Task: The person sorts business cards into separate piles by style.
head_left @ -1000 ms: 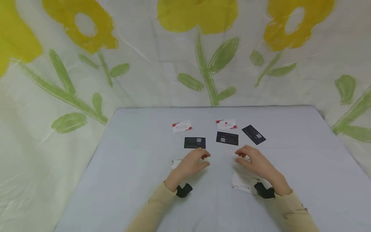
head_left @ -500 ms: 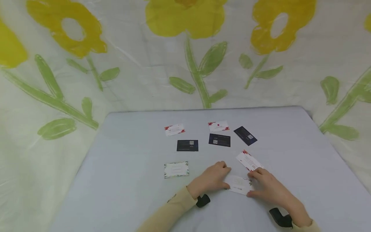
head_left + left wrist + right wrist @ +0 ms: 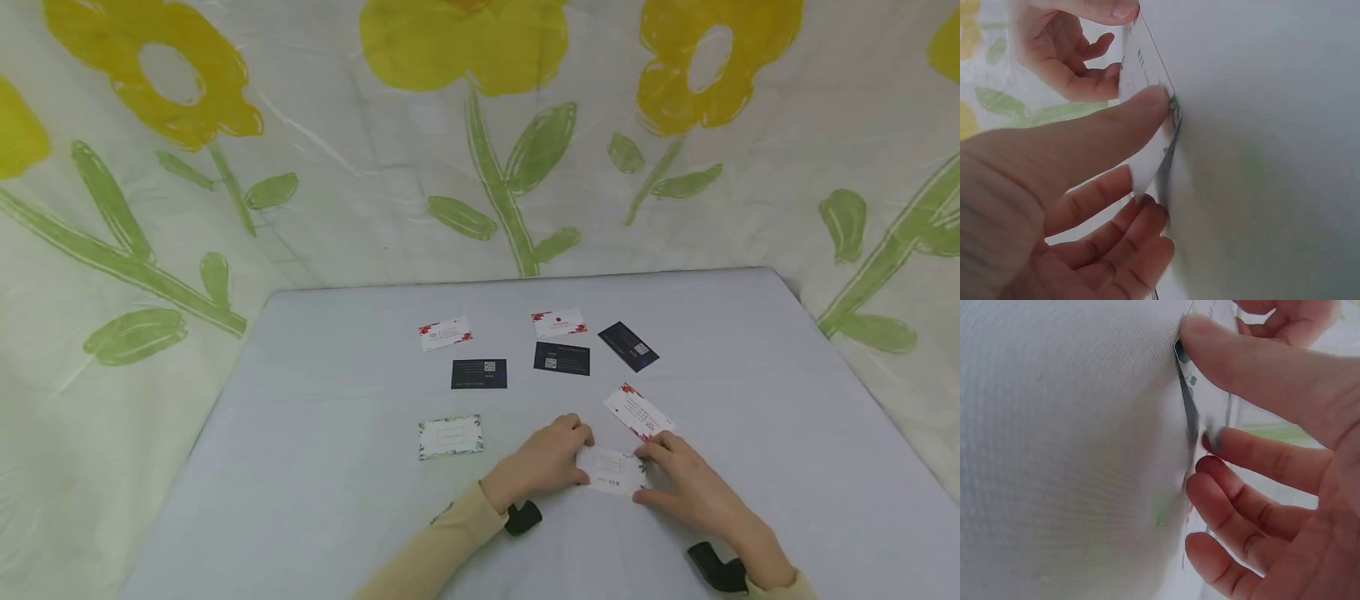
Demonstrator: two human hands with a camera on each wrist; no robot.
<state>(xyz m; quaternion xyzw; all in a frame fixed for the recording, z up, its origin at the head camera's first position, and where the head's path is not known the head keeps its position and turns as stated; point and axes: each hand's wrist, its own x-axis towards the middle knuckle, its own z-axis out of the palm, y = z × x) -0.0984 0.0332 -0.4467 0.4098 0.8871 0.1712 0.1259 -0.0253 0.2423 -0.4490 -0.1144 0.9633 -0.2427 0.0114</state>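
Note:
In the head view a white business card with green leaf corners lies low over the table, one hand at each end. My left hand pinches its left end; in the left wrist view the thumb presses one face and the card bends near the fingers. At the other end my right hand holds the corner; the right wrist view has the thumb on the edge and the index finger behind it. Just beyond the right fingertips lies a white card with red flowers, its near end partly covered.
Left of the hands lies a white card with a green leaf border. Farther back are dark cards with square codes and two red-flowered white cards. A flower-painted curtain hangs behind the table.
A second ago both hands hovered apart above the table. They have since moved down and right to the leaf-cornered card and taken its two ends. The head view has shifted slightly.

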